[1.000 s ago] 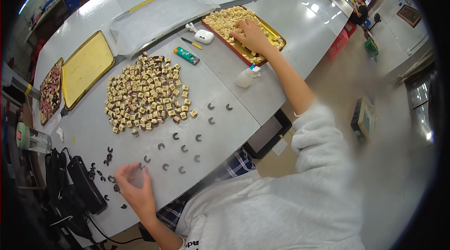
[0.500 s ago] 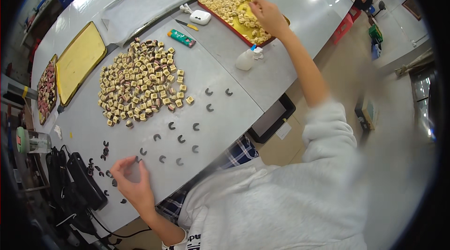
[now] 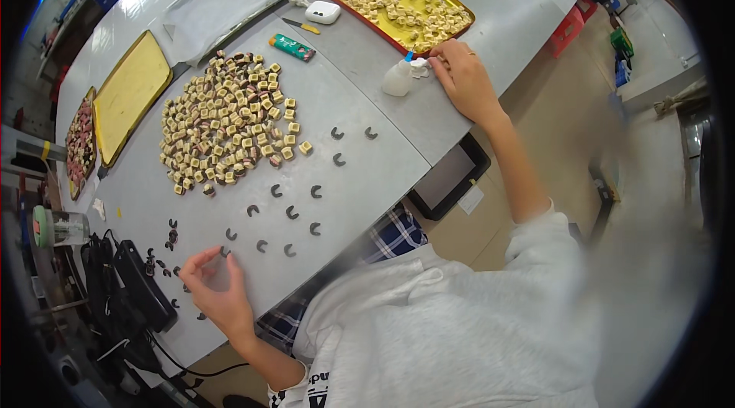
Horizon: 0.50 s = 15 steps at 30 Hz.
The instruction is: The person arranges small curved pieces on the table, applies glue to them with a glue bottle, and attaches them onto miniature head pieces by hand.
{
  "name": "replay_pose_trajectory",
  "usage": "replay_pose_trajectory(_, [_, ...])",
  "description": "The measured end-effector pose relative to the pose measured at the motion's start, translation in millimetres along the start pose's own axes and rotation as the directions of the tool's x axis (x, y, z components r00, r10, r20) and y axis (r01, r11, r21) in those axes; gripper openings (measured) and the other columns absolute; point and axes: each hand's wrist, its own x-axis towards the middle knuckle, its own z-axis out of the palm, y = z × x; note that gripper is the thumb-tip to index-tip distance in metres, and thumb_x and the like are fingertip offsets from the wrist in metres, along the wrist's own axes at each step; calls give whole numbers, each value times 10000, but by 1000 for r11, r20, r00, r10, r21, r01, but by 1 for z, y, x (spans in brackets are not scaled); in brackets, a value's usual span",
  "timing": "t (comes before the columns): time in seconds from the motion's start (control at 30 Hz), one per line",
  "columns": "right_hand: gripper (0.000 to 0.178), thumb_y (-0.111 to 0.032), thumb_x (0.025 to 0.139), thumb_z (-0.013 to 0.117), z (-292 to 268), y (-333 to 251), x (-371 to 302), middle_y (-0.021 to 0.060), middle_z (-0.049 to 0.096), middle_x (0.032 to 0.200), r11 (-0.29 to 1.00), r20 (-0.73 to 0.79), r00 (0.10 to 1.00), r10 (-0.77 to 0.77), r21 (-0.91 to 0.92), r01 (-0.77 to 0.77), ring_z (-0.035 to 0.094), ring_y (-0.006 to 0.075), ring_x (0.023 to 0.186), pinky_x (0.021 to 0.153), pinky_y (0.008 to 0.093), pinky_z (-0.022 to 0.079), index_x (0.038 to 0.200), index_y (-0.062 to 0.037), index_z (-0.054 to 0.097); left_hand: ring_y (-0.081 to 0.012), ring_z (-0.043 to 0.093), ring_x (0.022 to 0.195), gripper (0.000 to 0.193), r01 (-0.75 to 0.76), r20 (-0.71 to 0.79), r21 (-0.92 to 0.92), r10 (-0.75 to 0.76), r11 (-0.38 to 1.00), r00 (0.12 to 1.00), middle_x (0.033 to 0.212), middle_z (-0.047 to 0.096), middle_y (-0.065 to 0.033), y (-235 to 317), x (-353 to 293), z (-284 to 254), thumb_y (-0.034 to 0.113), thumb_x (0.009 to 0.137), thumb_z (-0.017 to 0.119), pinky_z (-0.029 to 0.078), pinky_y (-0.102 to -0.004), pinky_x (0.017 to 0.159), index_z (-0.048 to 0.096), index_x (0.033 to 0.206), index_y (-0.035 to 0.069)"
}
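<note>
My left hand (image 3: 220,305) is low over the grey table, thumb and forefinger curled toward each other. At their tips sits a dark C-shaped piece (image 3: 225,251), pinched between them. More such curved pieces (image 3: 292,213) lie spaced out to the right of that hand. My right hand (image 3: 468,85) is just off the near corner of a red-rimmed tray (image 3: 387,39) of small pale pieces. Its fingers are drawn together beside a small squeeze bottle (image 3: 396,80) and a white crumpled tissue (image 3: 419,67); what they hold is hard to see.
A heap of small square-topped, layered pieces (image 3: 222,121) covers the table's middle. Behind it are a green tube (image 3: 292,47), a yellow-handled knife (image 3: 301,26) and a white case (image 3: 323,12). A yellow-lined tray (image 3: 134,98) stands left. Black cables and a power adapter (image 3: 144,285) crowd the left edge.
My right hand has come away from the tray of pale pieces, moving nearer to me and beside the squeeze bottle. My left hand stays almost in place.
</note>
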Motion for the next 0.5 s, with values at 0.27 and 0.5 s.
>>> replay_pose_trajectory(0.27, [134,-84,851,612,-9,2,-4,89,625,934,998,-71,996,-58,34,61,609,205,806,825,346,432,966,-15,612,-158,543,922,359,-102,-30,-165,98,981,995,1011,584,-91,-3,-2,0,-44,776,643,404,-292,778,447,1060,55])
replay_pose_trajectory(0.5, [176,51,796,642,-45,-32,-11,126,607,1069,806,-317,930,186,590,39,611,178,817,674,259,507,970,31,628,-195,550,930,414,-165,-77,-382,147,909,986,1018,563,-123,12,-10,1,-99,749,626,441,-315,839,426,1081,45])
